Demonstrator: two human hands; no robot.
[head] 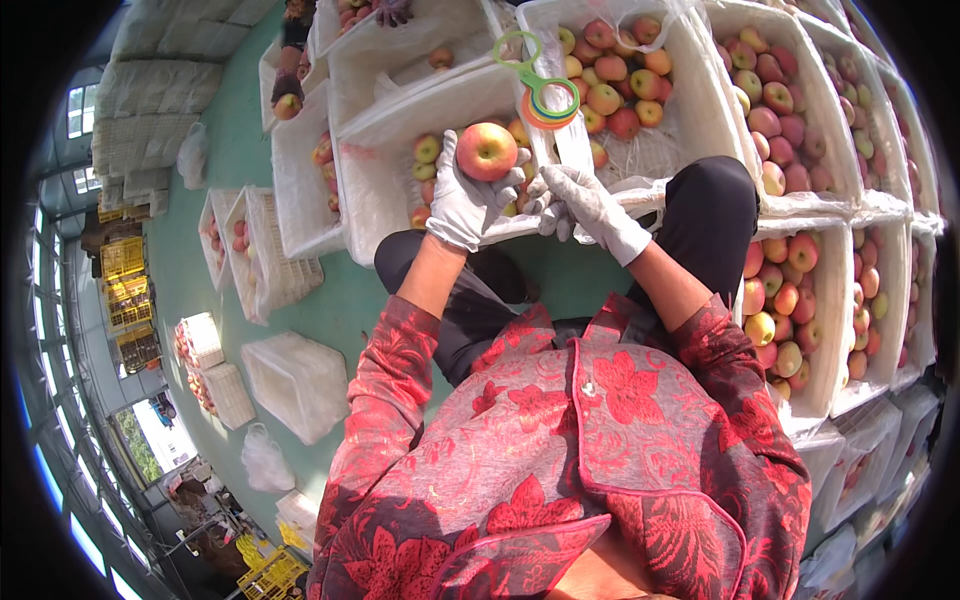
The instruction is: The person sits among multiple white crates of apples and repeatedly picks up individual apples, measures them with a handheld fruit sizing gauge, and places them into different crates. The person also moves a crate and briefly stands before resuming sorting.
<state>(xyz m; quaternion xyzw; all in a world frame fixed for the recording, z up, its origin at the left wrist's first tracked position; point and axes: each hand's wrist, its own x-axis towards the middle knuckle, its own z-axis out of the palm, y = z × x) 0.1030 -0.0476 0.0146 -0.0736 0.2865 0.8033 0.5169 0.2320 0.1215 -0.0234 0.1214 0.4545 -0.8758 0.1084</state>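
My left hand (472,196), in a pale glove, grips a red and yellow apple (487,151) over a lined white crate (375,161). More apples (426,148) lie in that crate, partly hidden behind the hand. To its right is my gloved right hand (589,208), its fingers half curled and apart near the crates' front edges. No object shows in it, though its palm is turned from view. Ring-shaped sizing gauges (553,105) in green, blue and orange rest across the rims above my hands. Beyond my right hand, another crate (637,154) holds several apples.
Rows of apple-filled crates (795,206) line the right side. At upper left, another person's gloved hand (288,86) holds an apple; a second glove (393,11) shows at the top. An upturned white crate (296,386) and a plastic bag (266,457) lie on the green floor (225,161).
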